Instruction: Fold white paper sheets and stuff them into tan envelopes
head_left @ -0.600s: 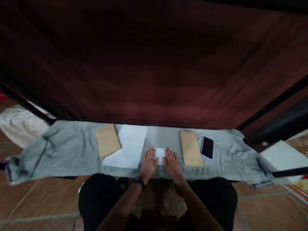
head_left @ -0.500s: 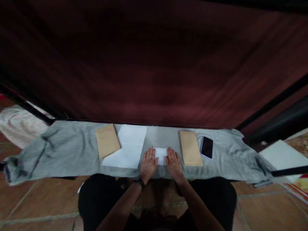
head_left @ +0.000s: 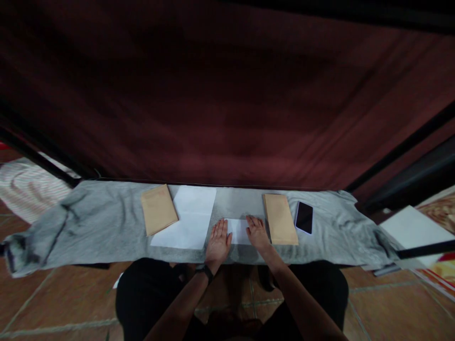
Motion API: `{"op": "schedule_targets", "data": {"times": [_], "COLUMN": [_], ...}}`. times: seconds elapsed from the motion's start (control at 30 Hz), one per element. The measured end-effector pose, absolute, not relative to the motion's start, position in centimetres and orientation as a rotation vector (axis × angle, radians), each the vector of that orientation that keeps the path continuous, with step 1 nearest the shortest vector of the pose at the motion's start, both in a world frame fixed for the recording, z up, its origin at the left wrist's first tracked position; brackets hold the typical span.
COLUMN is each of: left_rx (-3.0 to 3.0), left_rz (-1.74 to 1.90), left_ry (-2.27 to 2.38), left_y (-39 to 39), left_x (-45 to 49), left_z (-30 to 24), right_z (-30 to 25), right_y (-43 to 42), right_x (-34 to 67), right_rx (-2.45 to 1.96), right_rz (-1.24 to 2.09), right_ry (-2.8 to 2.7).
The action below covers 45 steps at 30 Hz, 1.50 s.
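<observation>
A small folded white paper (head_left: 239,230) lies on a grey cloth (head_left: 106,227) spread on the floor in front of me. My left hand (head_left: 218,242) rests flat and open on the paper's left edge. On its right edge lies my right hand (head_left: 258,232), fingers stretched out and pressing down. One brown envelope (head_left: 280,219) is just right of my right hand. A second brown envelope (head_left: 158,209) lies to the left, beside a larger white sheet (head_left: 188,217).
A dark phone (head_left: 304,217) lies right of the near envelope. A dark red curtain (head_left: 227,104) hangs behind the cloth. A striped fabric (head_left: 24,184) is at far left and a white board (head_left: 412,229) at far right. Brown floor tiles lie around my black-clad knees.
My right hand has slid a little up and to the right along the folded paper. The left hand stays flat in place. The view has shifted slightly.
</observation>
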State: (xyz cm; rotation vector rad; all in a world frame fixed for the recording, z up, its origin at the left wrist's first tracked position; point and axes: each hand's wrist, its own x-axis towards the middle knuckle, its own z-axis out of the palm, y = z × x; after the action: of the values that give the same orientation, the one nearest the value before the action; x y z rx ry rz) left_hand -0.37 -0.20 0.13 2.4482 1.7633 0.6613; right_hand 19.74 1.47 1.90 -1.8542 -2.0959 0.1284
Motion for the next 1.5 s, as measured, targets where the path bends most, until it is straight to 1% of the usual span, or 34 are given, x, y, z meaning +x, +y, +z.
{"op": "schedule_targets", "data": {"times": [0.17,0.37,0.47,0.53,0.63,0.73,0.83,0.97,1.17,1.33,1.5], "left_rx": [2.242,1.816,1.703,1.71,1.849,2.145,2.42,2.582,2.652,2.64,2.649], "left_rz": [0.874,1.282,1.441,1.459,1.337,1.075,0.805,0.623,0.504,0.457,0.473], "left_ry": [1.666,1.585,1.551,1.526,1.5,1.464,1.426,1.427,1.455,1.48,1.536], "left_y": [-0.3,-0.5,-1.0,-1.5,-2.3,-2.6,-2.4,-1.9,-1.6,-1.1,-0.6], "left_x": [-0.8,-1.6,-2.0,-2.1,-1.7,-0.7,1.0,3.2,3.7,3.4,3.6], "left_z": [0.4,1.3,1.6,1.7,1.6,1.3,1.0,0.7,0.5,0.4,-0.2], "right_z": [3.5,6.9,6.8,5.5,2.9,1.1,0.7,1.1,1.9,2.6,1.1], "right_y": [3.4,3.7,1.7,-0.1,-2.7,-4.4,-4.9,-5.3,-5.4,-2.8,-1.7], "right_x": [19.9,21.0,21.2,21.2,21.1,21.2,21.4,21.7,21.4,19.6,18.2], "right_rx": [-1.805,-1.604,-1.489,-1.458,-1.506,-1.537,-1.542,-1.538,-1.56,-1.641,-1.802], "right_rz": [0.171,0.16,0.111,0.082,0.095,0.169,0.208,0.253,0.33,0.169,0.001], "right_ry": [-2.03,-1.937,-1.92,-2.0,-2.118,-2.096,-2.06,-2.037,-2.029,-2.09,-2.19]}}
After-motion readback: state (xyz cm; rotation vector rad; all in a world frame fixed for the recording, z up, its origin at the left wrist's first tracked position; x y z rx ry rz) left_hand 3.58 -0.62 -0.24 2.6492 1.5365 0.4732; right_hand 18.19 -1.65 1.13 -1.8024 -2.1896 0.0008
